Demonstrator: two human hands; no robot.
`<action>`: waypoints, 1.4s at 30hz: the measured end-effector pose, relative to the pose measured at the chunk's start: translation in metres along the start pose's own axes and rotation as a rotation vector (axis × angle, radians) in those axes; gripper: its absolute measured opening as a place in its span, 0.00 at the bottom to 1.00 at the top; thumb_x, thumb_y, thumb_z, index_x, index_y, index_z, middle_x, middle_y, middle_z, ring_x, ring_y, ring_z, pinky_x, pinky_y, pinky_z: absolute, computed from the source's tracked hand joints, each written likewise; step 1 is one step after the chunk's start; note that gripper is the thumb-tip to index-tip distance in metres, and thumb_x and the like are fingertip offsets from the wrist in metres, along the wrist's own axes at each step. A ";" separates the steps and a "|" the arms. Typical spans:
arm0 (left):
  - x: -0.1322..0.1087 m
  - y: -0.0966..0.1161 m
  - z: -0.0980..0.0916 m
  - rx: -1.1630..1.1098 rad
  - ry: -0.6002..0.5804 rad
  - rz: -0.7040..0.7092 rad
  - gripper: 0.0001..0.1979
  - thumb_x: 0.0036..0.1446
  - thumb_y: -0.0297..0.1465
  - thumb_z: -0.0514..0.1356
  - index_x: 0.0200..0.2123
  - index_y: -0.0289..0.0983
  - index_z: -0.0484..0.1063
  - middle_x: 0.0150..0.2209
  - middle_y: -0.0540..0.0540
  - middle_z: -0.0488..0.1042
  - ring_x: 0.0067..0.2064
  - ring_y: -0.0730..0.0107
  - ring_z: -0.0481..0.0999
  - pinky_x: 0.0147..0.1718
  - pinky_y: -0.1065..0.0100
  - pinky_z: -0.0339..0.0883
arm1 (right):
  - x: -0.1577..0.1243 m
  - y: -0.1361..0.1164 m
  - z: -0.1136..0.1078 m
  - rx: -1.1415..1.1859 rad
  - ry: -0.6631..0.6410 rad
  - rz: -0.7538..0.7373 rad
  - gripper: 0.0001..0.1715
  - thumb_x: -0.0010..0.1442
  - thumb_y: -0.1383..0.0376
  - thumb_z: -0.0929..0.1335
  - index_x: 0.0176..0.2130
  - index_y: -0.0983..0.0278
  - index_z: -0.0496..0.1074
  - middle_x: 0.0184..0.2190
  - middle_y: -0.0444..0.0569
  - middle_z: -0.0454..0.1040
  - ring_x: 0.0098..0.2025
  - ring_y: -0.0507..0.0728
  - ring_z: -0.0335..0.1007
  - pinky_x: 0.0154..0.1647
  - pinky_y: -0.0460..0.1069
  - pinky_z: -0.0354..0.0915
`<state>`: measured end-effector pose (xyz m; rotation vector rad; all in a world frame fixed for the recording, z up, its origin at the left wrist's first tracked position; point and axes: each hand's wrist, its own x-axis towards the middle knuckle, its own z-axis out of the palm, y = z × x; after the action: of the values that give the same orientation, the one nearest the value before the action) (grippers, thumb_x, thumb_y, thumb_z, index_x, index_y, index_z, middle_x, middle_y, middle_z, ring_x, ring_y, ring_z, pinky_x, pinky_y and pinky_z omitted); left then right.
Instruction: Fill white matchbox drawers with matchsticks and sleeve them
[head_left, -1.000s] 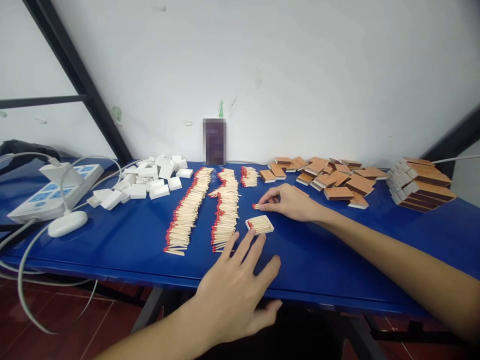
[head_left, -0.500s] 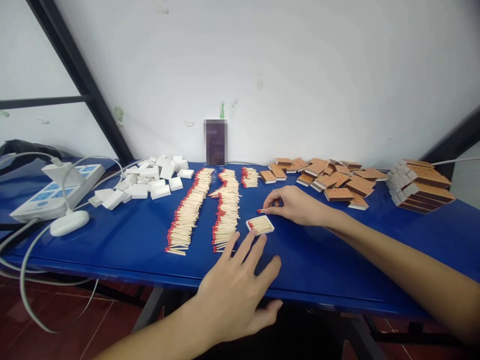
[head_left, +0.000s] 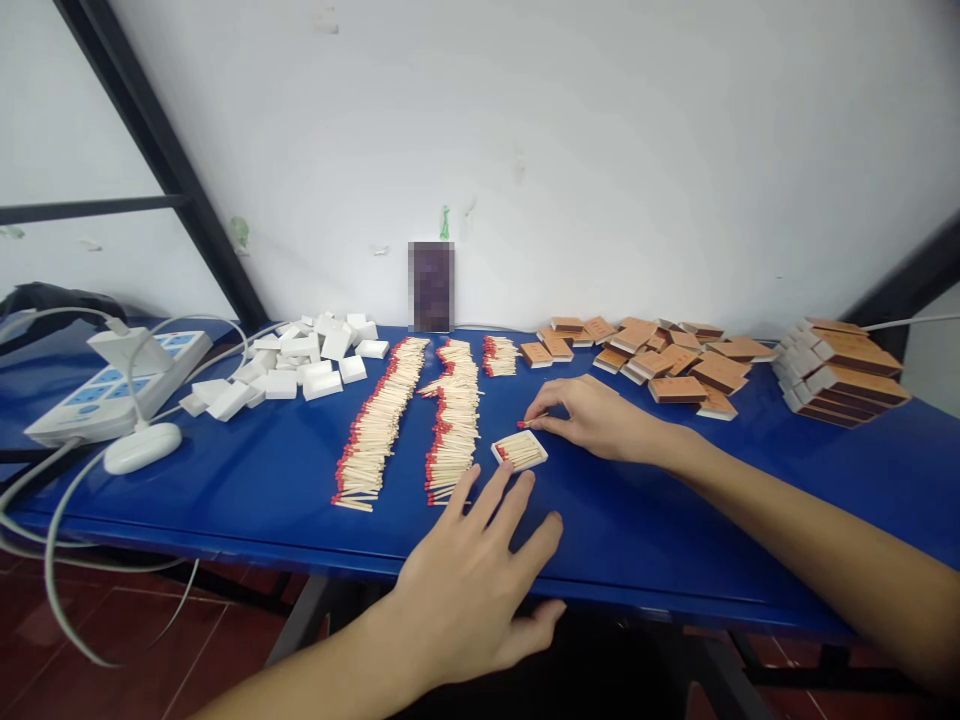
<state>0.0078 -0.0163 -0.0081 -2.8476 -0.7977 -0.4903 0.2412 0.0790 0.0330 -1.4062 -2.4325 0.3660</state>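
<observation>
Plain indoor workspace, blue tabletop (head_left: 630, 550), scuffed wall (head_left: 600, 150), red floor tiles (head_left: 142, 690)

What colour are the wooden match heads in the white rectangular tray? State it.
The match heads are red; the head view shows it.

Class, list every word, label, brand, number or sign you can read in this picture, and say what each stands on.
No text can be read.
Orange matchboxes: reddish print, too small to read.
Dark upright rectangle: pixelated, unreadable.
Power strip: blue panels, any markings too small to read.
</observation>
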 end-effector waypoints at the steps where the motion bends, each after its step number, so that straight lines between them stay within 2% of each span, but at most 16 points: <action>1: 0.000 0.000 0.000 0.002 0.000 0.002 0.27 0.65 0.47 0.52 0.61 0.39 0.62 0.64 0.34 0.61 0.67 0.43 0.56 0.62 0.43 0.53 | 0.000 0.002 0.001 -0.008 0.004 -0.017 0.12 0.63 0.63 0.65 0.37 0.60 0.80 0.38 0.50 0.80 0.40 0.58 0.74 0.42 0.51 0.66; 10: 0.001 0.000 0.001 0.022 0.022 0.009 0.28 0.64 0.47 0.53 0.61 0.39 0.63 0.63 0.35 0.63 0.66 0.43 0.57 0.61 0.44 0.54 | 0.002 0.016 0.014 -0.073 0.053 -0.152 0.17 0.67 0.63 0.60 0.40 0.63 0.77 0.41 0.54 0.77 0.43 0.59 0.73 0.45 0.53 0.66; 19: 0.000 0.000 0.000 0.034 0.016 0.013 0.28 0.65 0.48 0.52 0.61 0.39 0.63 0.64 0.35 0.62 0.67 0.43 0.57 0.62 0.44 0.53 | 0.006 0.021 0.020 -0.129 0.124 -0.204 0.12 0.66 0.66 0.62 0.40 0.64 0.74 0.38 0.53 0.77 0.41 0.59 0.72 0.43 0.53 0.65; 27: 0.000 -0.001 0.003 0.028 0.022 0.016 0.27 0.65 0.47 0.52 0.61 0.39 0.63 0.64 0.36 0.61 0.67 0.43 0.56 0.63 0.45 0.52 | 0.009 0.017 0.014 -0.108 0.085 -0.070 0.03 0.60 0.69 0.65 0.35 0.64 0.70 0.34 0.51 0.77 0.36 0.56 0.71 0.36 0.48 0.62; 34: 0.000 0.000 0.001 0.040 0.006 0.017 0.27 0.66 0.47 0.50 0.62 0.39 0.62 0.64 0.35 0.61 0.67 0.44 0.56 0.62 0.44 0.52 | 0.012 0.014 0.012 -0.116 0.053 -0.057 0.04 0.59 0.71 0.65 0.35 0.65 0.70 0.34 0.50 0.77 0.34 0.54 0.70 0.33 0.46 0.59; 42: 0.001 0.000 0.001 0.029 -0.001 -0.002 0.27 0.64 0.48 0.51 0.61 0.40 0.63 0.64 0.35 0.60 0.68 0.44 0.55 0.62 0.42 0.50 | 0.011 0.005 0.007 -0.093 0.056 0.072 0.05 0.57 0.71 0.68 0.33 0.64 0.75 0.33 0.48 0.80 0.32 0.53 0.72 0.32 0.46 0.60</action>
<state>0.0089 -0.0155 -0.0084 -2.8213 -0.8010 -0.4734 0.2377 0.0904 0.0258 -1.5247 -2.3867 0.2297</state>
